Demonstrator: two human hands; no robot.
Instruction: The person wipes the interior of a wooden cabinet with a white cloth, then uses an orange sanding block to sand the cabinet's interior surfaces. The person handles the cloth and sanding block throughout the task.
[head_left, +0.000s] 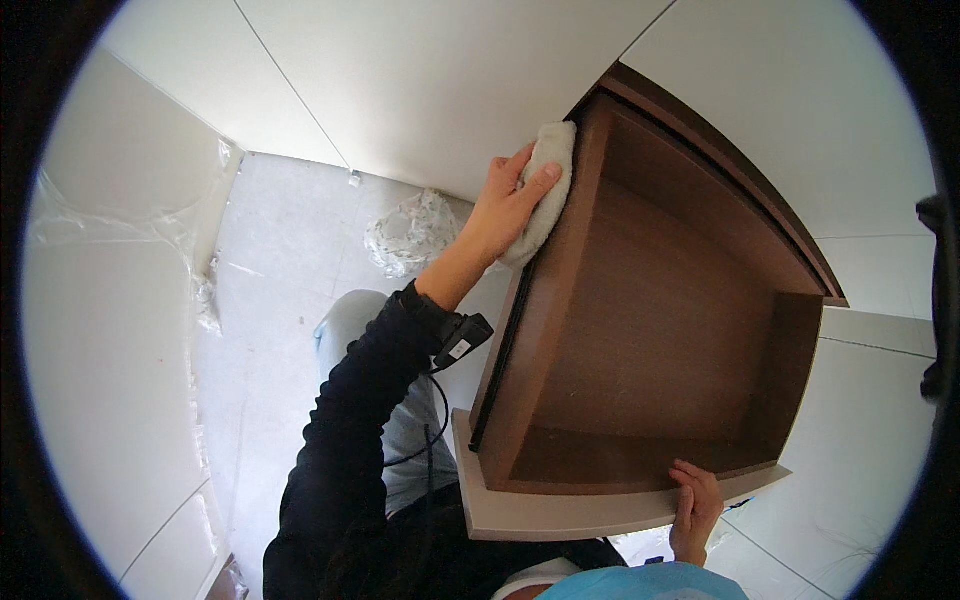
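Note:
A brown drawer (667, 315) is pulled out from a pale cabinet, and nothing lies inside it. My left hand (506, 199) presses a folded off-white cloth (553, 199) against the outer face and top edge of the drawer's left side, near the cabinet. Below the cloth, a black drawer slide (504, 352) runs along that side. At the near end, my right hand (696, 501) grips the top edge of the beige drawer front (577, 516), its fingers reaching over into the drawer.
Pale cabinet panels (442, 82) rise beyond and beside the drawer. A bundle of clear plastic film (412, 234) lies on the grey floor (274, 300). More film clings along the pale panels (112, 315) at the left. A black device (463, 341) with a cable sits on my left wrist.

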